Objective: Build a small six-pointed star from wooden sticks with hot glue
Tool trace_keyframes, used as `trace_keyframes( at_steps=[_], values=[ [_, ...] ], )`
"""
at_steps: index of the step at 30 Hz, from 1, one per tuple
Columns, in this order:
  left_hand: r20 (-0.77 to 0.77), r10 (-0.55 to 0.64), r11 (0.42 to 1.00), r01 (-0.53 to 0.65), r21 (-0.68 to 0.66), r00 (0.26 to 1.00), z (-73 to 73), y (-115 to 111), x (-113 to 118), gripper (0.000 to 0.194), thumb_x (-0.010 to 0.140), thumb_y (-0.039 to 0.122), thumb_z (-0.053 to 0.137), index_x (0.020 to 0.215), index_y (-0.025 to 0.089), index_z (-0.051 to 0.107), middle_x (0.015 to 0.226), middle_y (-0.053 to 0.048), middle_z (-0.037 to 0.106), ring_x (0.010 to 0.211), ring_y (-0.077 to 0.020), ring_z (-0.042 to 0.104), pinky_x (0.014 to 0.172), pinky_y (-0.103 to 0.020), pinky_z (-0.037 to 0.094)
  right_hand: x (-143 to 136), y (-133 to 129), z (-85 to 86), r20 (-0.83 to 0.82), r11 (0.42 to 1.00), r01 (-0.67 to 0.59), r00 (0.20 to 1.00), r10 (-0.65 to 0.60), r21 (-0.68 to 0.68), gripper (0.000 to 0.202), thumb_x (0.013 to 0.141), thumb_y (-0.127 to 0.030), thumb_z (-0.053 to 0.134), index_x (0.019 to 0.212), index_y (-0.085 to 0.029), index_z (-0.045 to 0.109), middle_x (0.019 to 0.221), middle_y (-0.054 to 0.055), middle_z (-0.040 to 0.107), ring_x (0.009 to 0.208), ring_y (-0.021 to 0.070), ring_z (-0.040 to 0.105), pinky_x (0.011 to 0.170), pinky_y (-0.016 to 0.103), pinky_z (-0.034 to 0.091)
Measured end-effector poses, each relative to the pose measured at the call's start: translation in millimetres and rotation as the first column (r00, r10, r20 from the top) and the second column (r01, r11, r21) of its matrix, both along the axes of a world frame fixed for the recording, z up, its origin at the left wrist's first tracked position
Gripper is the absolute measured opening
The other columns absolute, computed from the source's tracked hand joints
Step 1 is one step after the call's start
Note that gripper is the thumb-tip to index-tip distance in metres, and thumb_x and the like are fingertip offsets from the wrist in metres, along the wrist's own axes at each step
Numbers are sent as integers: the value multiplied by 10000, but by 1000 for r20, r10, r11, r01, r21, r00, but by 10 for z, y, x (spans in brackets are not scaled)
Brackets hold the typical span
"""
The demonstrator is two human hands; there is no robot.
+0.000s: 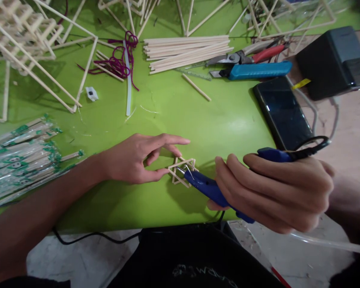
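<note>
My right hand point(273, 192) is wrapped round a blue glue gun point(204, 185), its metal tip pointing left over a small frame of wooden sticks point(175, 180). The frame rests on the green table, close to the front edge. At the frame's left corner, my left hand point(138, 158) touches the sticks with thumb and a fingertip, while its index finger stretches out above them. Those fingers are apart. Whether the tip touches the wood I cannot tell.
Bundled sticks point(189, 52), pliers point(228, 59), a blue cutter point(259, 71) and purple cord point(117, 66) lie behind. A phone point(283, 112) and black box point(333, 64) are right. Wrapped sticks point(21, 168) and a large stick structure point(27, 44) stand left.
</note>
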State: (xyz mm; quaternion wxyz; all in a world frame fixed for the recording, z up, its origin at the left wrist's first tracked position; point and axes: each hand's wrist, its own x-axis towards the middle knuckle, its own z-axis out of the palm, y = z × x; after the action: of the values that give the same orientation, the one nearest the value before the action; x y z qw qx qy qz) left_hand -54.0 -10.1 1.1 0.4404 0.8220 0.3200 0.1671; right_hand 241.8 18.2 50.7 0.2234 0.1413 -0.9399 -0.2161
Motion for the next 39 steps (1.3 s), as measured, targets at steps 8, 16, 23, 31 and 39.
trace_keyframes(
  at_steps=[8, 16, 23, 31, 39],
  values=[
    [2, 2, 1000, -2, -5, 1000, 0, -1, 3, 716, 838, 172, 714, 1479, 285, 415, 1232, -31, 713, 551, -48, 461, 553, -183, 489, -11, -4, -20, -15, 1000, 13, 1000, -13, 7, 378, 921, -489, 667, 817, -129, 719, 797, 70, 721, 698, 153, 670, 578, 282, 521],
    [-3, 5, 1000, -5, 1, 1000, 2, -6, 2, 724, 838, 158, 711, 1481, 299, 407, 1241, -20, 709, 555, -42, 459, 567, -177, 484, 32, -19, -42, -2, 999, 54, 999, -54, 6, 412, 913, -523, 665, 837, -122, 723, 821, 78, 722, 728, 165, 673, 598, 288, 527],
    [-7, 5, 1000, -5, -2, 1000, 5, -5, 3, 723, 837, 170, 714, 1480, 294, 407, 1242, -29, 709, 554, -50, 456, 570, -182, 493, 29, -28, -41, -9, 999, 48, 999, -48, 14, 402, 925, -499, 658, 849, -111, 728, 818, 85, 720, 720, 159, 669, 597, 292, 526],
    [8, 19, 1000, -18, -18, 1000, 1, -11, 7, 701, 846, 191, 703, 1478, 287, 415, 1237, -44, 711, 547, -50, 468, 557, -189, 502, 57, -2, -39, -42, 999, 38, 998, -37, 7, 427, 924, -539, 636, 823, -141, 750, 805, 79, 736, 708, 176, 684, 568, 293, 520],
    [14, 19, 1000, -19, -18, 1000, 5, -12, 6, 698, 846, 189, 704, 1478, 270, 419, 1239, -64, 711, 541, -46, 464, 547, -182, 490, 95, -5, -51, -70, 999, 49, 996, -48, 13, 414, 910, -560, 643, 765, -188, 751, 781, 46, 741, 708, 166, 672, 556, 280, 519]
  ],
)
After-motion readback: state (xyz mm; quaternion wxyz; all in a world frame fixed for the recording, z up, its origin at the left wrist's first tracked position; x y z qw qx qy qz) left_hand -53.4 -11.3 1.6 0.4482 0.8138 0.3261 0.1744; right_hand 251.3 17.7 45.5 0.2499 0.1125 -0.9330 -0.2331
